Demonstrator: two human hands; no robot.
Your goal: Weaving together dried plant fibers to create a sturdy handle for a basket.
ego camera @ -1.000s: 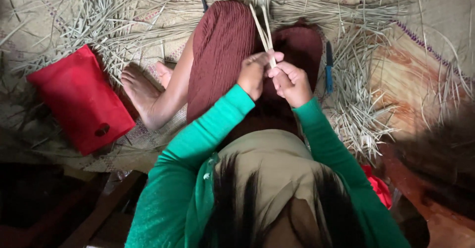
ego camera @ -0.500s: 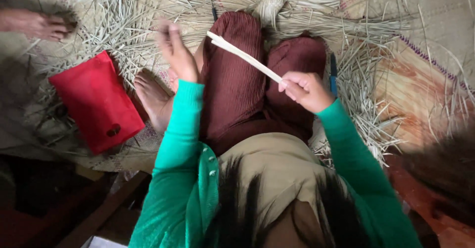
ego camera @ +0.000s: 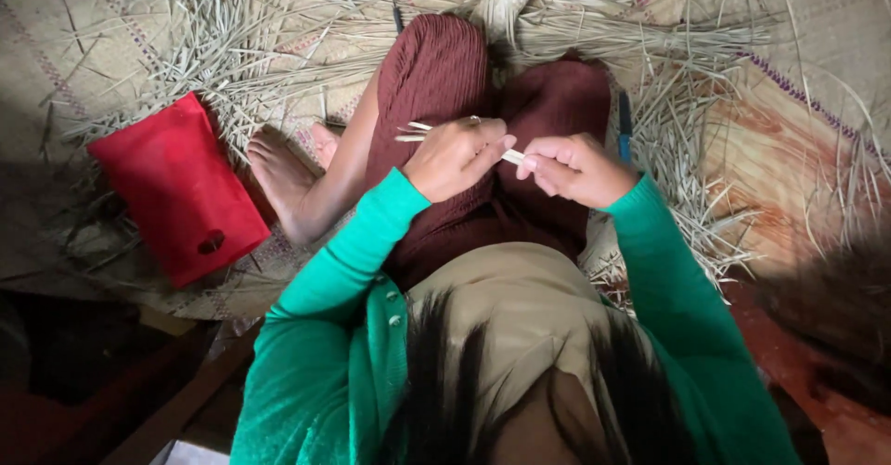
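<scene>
Pale, dry straw strips (ego camera: 509, 156) run between both hands above the lap: the left hand (ego camera: 455, 157) has its fingers closed around them, their ends poking out to the left, and the right hand (ego camera: 577, 168) pinches the other end between thumb and fingertips. Loose straw (ego camera: 650, 47) lies scattered over the woven mat (ego camera: 56, 47) around the maroon-clad knees, a red pouch (ego camera: 176, 187) rests beside the bare foot (ego camera: 278, 173), and a blue pen (ego camera: 625, 123) lies just beside the right knee.
</scene>
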